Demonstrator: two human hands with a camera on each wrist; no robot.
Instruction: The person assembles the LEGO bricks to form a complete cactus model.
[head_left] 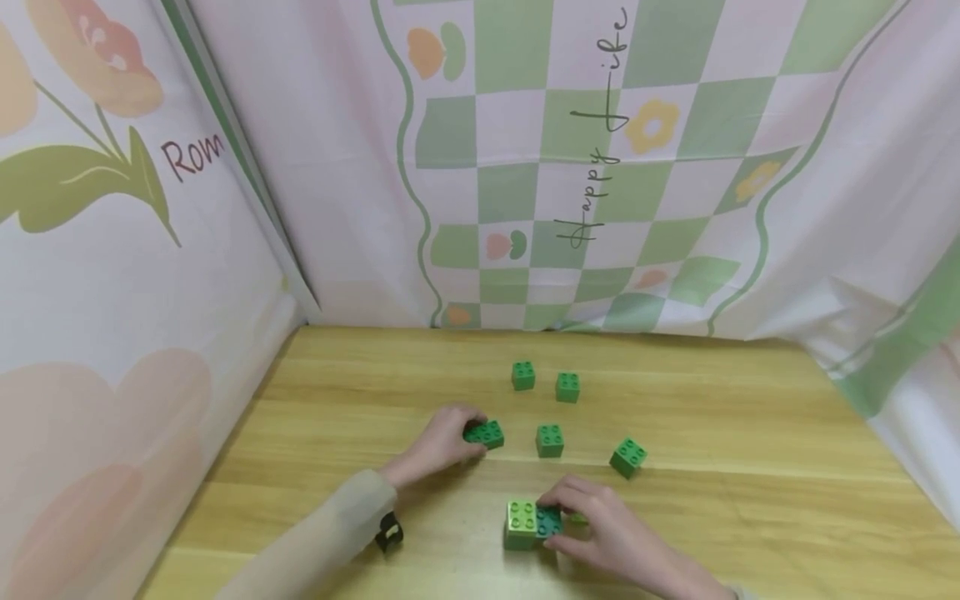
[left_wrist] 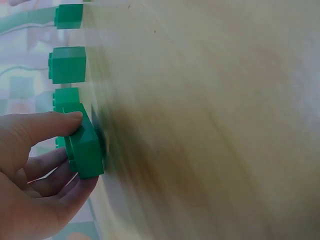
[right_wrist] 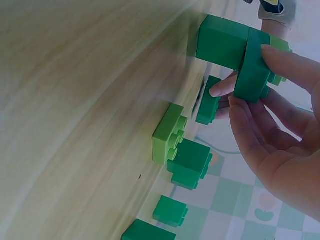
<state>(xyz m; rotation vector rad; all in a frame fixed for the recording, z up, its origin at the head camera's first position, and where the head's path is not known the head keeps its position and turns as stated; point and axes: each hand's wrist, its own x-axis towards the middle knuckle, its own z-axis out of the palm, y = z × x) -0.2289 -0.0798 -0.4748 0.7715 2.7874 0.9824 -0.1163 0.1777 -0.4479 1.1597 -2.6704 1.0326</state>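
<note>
My left hand (head_left: 442,447) pinches a flat green toy building brick (head_left: 492,435) low over the table, thumb on its studded side in the left wrist view. Lower right in the head view, my right hand (head_left: 611,532) holds a small stack by its flat dark green brick (right_wrist: 254,67). This brick sits on a taller green brick (right_wrist: 222,42) and juts out past it to the right. On its other end is a light green brick (head_left: 521,515). Partly hidden by the right hand, a flat lime green brick (right_wrist: 167,132) lies on the table.
Two green bricks, one on the left (head_left: 523,377) and one on the right (head_left: 567,388), stand farther back on the wooden table (head_left: 337,375). Closer in are another green brick (head_left: 550,442) and a turned one (head_left: 628,457). Patterned curtains (head_left: 360,208) border the table.
</note>
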